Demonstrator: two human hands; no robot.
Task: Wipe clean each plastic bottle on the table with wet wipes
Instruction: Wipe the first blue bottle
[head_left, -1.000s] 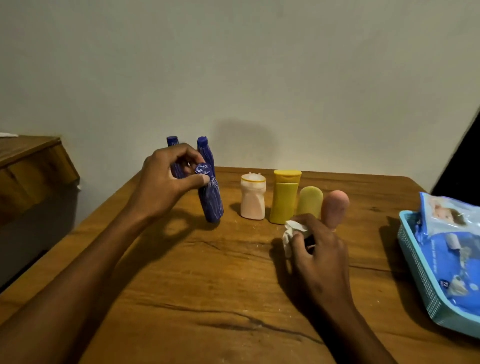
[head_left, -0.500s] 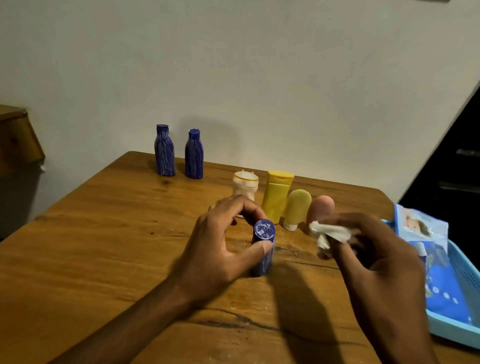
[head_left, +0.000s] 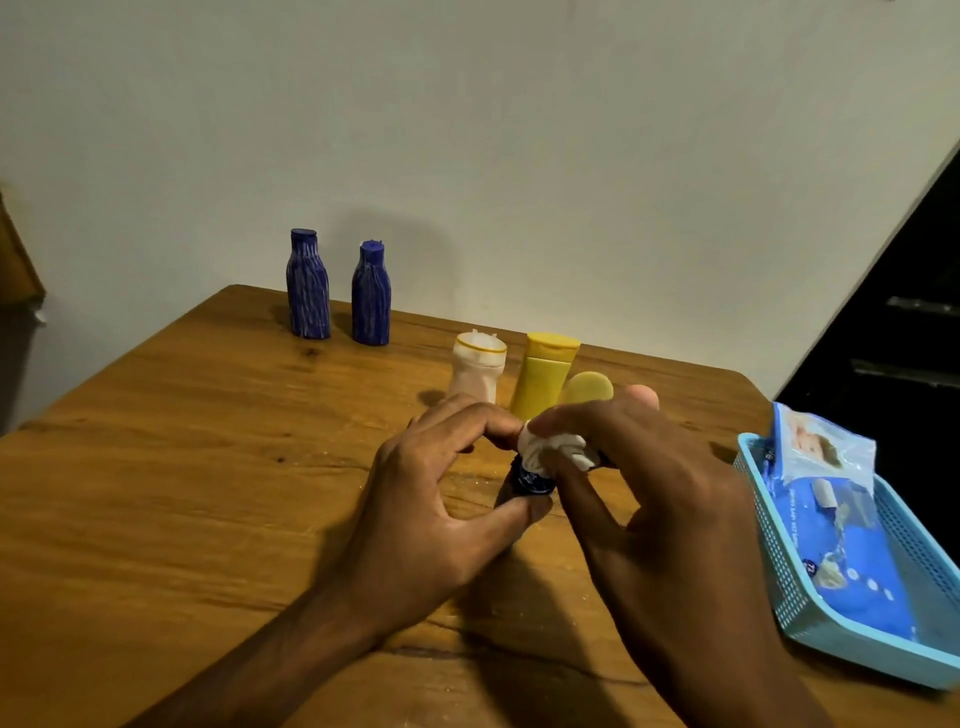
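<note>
Head view. Gripping a small dark blue bottle (head_left: 529, 480) at the centre of the desk (head_left: 182, 467) with the left hand (head_left: 441, 499), thumb pressing in from 6 o'clock and fingers (head_left: 483, 415) curling round from 12 o'clock, so clamped on the bottle. Pinching a crumpled white wet wipe (head_left: 553, 449) in the right hand (head_left: 649, 499), thumb and fingertips together on the wad, and pressing it against the bottle's cap end from 1 o'clock. Most of the bottle's body hidden beneath both hands; upright or tilted, cannot tell.

Doing the step well, as a judgement: keeping the left grip firm but low on the body, leaving the cap and shoulder exposed to the wipe; rotating the bottle between thumb and fingers while holding the wipe steady, thereby covering the full circumference; refolding the wad to a fresh face when soiled; shifting the grip afterwards to reach the patches covered by the fingers.

Standing at 11 o'clock near the far edge: two blue striped bottles (head_left: 309, 291), just beside each other. Standing at 12 o'clock, just behind the hands: a cream bottle (head_left: 477, 371), a yellow bottle (head_left: 543, 376), a pale yellow rounded bottle (head_left: 588, 388) and a pink rounded bottle (head_left: 644, 397), the last largely hidden. Lying at 3 o'clock: a blue basket (head_left: 779, 582) holding a wet wipes pack (head_left: 836, 525).
</note>
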